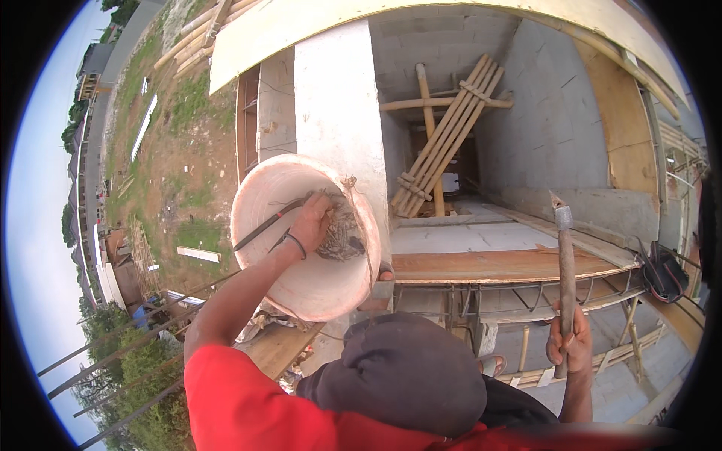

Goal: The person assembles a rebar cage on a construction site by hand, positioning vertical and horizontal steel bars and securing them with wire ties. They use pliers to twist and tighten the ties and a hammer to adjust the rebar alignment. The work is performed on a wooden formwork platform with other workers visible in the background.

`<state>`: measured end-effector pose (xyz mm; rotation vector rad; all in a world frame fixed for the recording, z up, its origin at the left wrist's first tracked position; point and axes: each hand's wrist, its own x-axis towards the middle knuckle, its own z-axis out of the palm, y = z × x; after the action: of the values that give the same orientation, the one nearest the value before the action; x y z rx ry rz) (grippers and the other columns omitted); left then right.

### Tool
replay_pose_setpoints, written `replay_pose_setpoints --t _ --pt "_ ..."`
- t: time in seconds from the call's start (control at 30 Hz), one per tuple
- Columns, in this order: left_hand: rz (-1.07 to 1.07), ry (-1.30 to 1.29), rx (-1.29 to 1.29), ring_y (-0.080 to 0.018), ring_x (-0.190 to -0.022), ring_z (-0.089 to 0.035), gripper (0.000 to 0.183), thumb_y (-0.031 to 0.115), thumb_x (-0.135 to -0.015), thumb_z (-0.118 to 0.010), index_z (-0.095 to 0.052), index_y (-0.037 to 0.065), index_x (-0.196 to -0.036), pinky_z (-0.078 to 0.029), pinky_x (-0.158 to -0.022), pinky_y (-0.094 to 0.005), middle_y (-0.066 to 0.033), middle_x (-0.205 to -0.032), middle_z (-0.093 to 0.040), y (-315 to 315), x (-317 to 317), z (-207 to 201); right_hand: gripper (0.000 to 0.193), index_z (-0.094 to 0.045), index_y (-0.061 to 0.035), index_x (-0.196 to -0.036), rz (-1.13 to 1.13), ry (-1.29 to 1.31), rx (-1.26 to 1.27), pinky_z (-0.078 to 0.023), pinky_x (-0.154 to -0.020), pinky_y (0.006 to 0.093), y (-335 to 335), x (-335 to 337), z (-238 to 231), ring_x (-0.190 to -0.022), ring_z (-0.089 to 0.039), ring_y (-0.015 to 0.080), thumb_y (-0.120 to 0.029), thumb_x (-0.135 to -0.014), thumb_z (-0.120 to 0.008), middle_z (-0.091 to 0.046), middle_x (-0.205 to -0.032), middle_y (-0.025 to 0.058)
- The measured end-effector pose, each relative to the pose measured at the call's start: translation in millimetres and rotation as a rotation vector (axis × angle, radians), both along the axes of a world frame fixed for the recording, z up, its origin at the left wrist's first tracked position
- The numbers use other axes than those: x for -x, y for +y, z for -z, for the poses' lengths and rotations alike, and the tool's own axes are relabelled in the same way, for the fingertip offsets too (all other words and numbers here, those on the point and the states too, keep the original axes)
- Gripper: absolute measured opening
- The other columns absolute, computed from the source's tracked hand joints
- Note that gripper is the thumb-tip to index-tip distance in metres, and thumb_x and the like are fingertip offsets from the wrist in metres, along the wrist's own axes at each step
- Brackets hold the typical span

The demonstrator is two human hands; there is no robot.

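Observation:
My left hand [310,224] reaches down into a pale, whitish bucket [316,297]. Its fingers are bent together in a heap of thin grey nails [342,233], and their tips are hidden, so what they pinch does not show. Beside that hand, a dark long-handled tool [268,225], which looks like pincers, leans against the bucket's inner wall. On the right, my right hand [571,342] is closed round the lower wooden handle of a hammer [566,278]. The hammer stands upright with its metal head at the top, well apart from the bucket.
Behind the bucket runs a pale wall top [338,90]. Right of it drops a deep block-walled shaft, crossed by tied bamboo poles [447,139]. Wooden boards [496,267] and steel bars edge the near side. A black bag [663,272] lies far right; grassy ground [180,143] lies far below left.

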<state>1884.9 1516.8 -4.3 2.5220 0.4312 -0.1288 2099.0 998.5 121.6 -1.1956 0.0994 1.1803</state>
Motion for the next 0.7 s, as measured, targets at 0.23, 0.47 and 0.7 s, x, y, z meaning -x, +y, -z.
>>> replay_pose_setpoints --t 0.23,0.47,0.7 --pt "-0.399 -0.046 0.21 -0.0395 -0.079 -0.059 0.008 0.002 -0.086 -0.055 -0.052 0.001 -0.093 -0.047 -0.072 -0.043 -0.0165 -0.085 -0.061 -6 -10 -3 0.082 -0.038 0.0 -0.133 0.137 -0.041 0.017 -0.032 -0.035 0.0217 -14 24 12 -0.038 -0.039 0.0083 -0.043 -0.077 -0.079 -0.045 -0.067 0.0026" --pt "-0.075 0.335 -0.259 -0.035 -0.088 -0.064 0.012 0.015 -0.082 -0.063 -0.065 0.006 -0.09 -0.051 -0.075 -0.0466 -0.0141 -0.093 -0.064 -28 -19 8 0.082 -0.037 -0.0008 -0.134 0.175 -0.08 0.004 -0.031 -0.035 0.0205 -15 32 16 -0.039 -0.039 0.0068 -0.044 -0.078 -0.078 -0.046 -0.068 0.001" --pt "0.121 0.319 -0.222 -0.0346 -0.082 -0.065 0.012 0.015 -0.079 -0.063 -0.066 0.006 -0.088 -0.052 -0.073 -0.0444 -0.0166 -0.088 -0.065 -7 -41 -8 0.082 -0.036 -0.0007 -0.135 0.186 -0.121 0.012 -0.032 -0.036 0.0201 -25 36 17 -0.04 -0.04 0.0065 -0.047 -0.079 -0.076 -0.046 -0.07 0.0007"
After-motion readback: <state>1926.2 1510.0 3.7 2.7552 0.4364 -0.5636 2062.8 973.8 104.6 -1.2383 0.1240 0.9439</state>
